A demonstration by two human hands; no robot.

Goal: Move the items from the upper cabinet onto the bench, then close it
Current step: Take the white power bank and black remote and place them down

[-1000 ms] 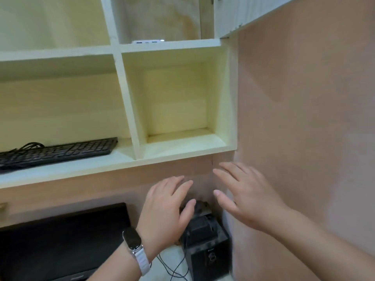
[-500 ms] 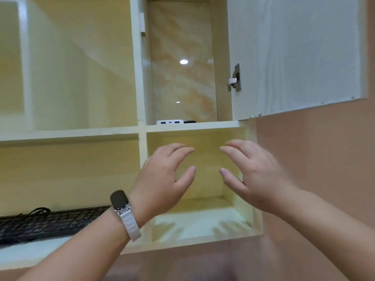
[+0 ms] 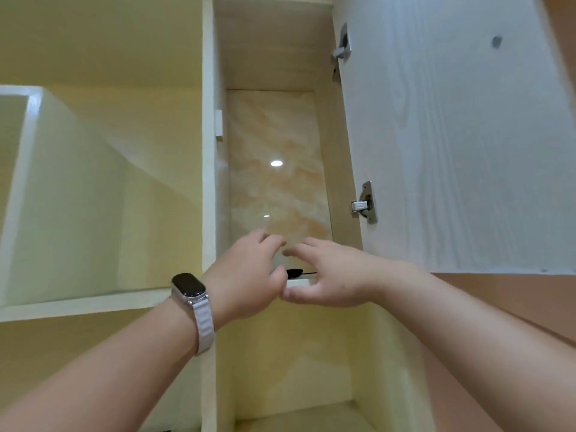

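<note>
The upper cabinet stands open, with a marbled back panel. Its white door is swung out to the right on two metal hinges. At the front of the cabinet's shelf lies a small black item with a thin cable. A white item beside it is almost wholly hidden behind my hands. My left hand, with a watch on its wrist, and my right hand are both raised to the shelf edge. Their fingers are spread and curved, the tips nearly meeting. Neither hand visibly holds anything.
A tall open compartment lies left of the cabinet, behind a white upright. Below the shelf is an open cubby. A pinkish wall runs along the right under the door.
The view has tilted upward, from the bench and keyboard to the cabinet. Both hands have risen from below the shelves to the cabinet's shelf edge and drawn closer together.
</note>
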